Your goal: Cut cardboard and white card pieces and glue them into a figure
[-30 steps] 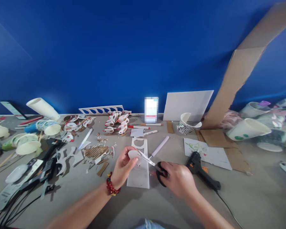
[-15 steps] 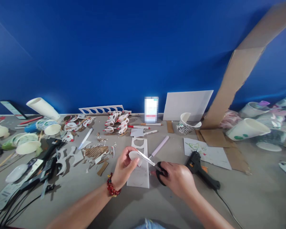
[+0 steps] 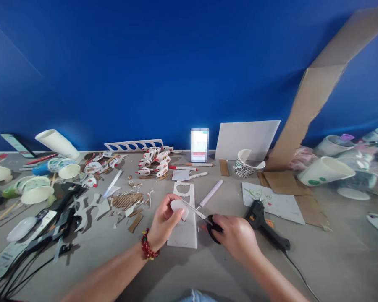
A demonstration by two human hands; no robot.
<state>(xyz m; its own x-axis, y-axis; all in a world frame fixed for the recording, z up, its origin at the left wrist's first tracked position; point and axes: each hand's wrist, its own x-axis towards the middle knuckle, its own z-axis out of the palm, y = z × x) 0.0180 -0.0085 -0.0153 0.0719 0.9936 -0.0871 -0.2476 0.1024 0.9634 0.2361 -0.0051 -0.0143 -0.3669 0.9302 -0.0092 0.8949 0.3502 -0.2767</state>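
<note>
My left hand (image 3: 166,220) pinches a small rounded white cutout (image 3: 178,205) between thumb and fingers. In my right hand (image 3: 237,235) are black-handled scissors (image 3: 214,228), their blades pointing up and left to the cutout's right edge. Whether the blades touch it I cannot tell. Beneath both hands lies a white board strip (image 3: 182,237) with an oval hole near its far end. A pale lilac pen-like stick (image 3: 211,193) rests just beyond the scissors.
A black glue gun (image 3: 267,226) with a cord lies at right, beside a drawn-on white sheet (image 3: 286,205). Several red-and-white cutouts (image 3: 157,159) cluster at the back. Cardboard scraps (image 3: 126,201) lie left of my left hand. A lit phone (image 3: 200,144) stands against the blue wall.
The scissor blades have shifted slightly off the face of the cutout towards its right edge. The cutout shows more of its flat side. Both hands stay nearly in place.
</note>
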